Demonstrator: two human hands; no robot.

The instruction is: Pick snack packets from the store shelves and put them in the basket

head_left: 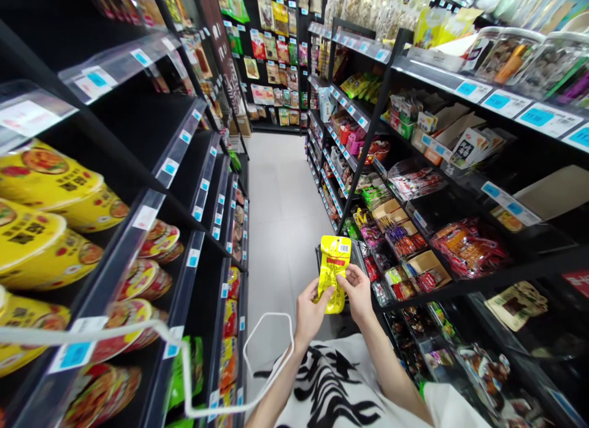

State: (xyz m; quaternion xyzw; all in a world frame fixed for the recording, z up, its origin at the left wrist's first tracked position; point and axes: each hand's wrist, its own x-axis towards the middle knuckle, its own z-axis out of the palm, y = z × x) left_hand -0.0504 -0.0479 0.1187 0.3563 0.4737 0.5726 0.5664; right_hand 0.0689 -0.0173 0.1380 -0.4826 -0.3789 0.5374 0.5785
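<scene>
A small yellow snack packet with a barcode near its top is held upright between both hands, in front of a white shirt with a black print. My left hand grips its lower left side, with the thumb across the front. On the right edge, my right hand pinches the packet with its thumb pressed on the front too. The fingers behind the packet are hidden. Part of a dark basket or cart shows just behind the packet.
Black shelving lines both sides of a narrow aisle with a grey tiled floor. Yellow noodle tubs stand close on the left. Bins of small snack packets fill the right shelves. A white cable loops across the lower left.
</scene>
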